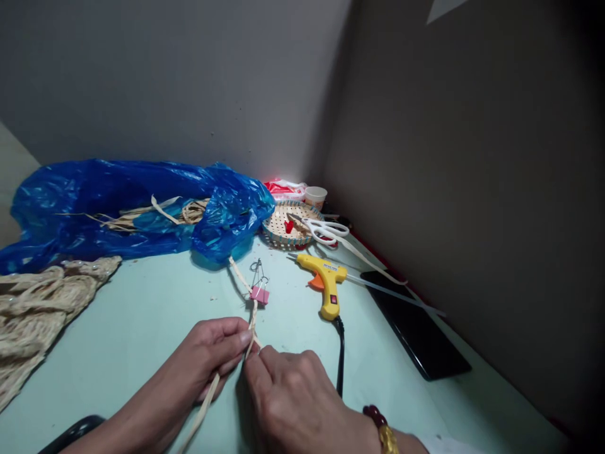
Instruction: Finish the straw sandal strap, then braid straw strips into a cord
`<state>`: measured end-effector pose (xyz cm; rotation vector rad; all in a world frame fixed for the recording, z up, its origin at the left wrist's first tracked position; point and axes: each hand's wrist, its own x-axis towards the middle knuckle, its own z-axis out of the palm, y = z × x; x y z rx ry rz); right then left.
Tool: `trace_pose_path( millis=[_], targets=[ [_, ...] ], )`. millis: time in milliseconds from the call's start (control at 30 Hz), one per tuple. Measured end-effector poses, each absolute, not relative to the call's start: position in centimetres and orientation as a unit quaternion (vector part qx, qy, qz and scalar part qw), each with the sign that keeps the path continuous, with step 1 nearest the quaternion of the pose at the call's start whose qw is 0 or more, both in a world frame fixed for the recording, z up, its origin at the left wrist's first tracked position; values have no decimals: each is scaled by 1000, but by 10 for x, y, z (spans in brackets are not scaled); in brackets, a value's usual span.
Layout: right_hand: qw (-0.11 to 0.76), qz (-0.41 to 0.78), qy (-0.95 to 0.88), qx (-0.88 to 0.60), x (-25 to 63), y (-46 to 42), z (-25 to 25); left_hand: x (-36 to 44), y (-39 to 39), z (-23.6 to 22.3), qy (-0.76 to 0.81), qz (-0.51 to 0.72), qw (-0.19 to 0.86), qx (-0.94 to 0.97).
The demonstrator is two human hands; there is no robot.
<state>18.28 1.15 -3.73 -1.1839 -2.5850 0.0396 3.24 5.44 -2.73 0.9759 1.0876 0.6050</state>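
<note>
A pale braid of raffia-like strands (254,313) runs down from a pink binder clip (259,295) on the table. My left hand (218,348) pinches the strands just below the braided part, and one loose strand hangs from beneath its fingers toward the near edge. Close beside it, my right hand (295,394) has its fingers curled in on the strands; its fingertips are partly hidden. Beyond the clip, the braid's other end reaches toward a blue plastic bag (236,214).
Dry strands (193,211) lie in the blue bag. At left is a woven straw piece (42,309). Right of my hands are a yellow glue gun (328,277) with its cord, a black tablet-like slab (425,334), and white-handled scissors (326,230) on a shallow basket (278,243). A paper cup (316,196) stands behind.
</note>
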Motion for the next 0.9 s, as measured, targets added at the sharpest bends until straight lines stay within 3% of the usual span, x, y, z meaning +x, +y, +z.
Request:
trace_pose_path(
  millis=[100,233,400,633,800,900],
  targets=[
    [210,57,-872,-438,187,15,-26,30,55,-29,475,267,707,451],
    [316,213,-747,-544,200,24,-12,26,59,-33,463,237,713,470],
    [279,534,-665,-443,206,36,-19,27,63,-33,438,206,700,525],
    [315,460,-665,-498,201,42,-28,26,52,-32,495,140,328,792],
    [364,450,-616,-534,194,41,-33,23,45,-24,498,86,302,808],
    [367,395,-641,-547,192,38,-33,21,36,-24,510,120,291,800]
  ],
)
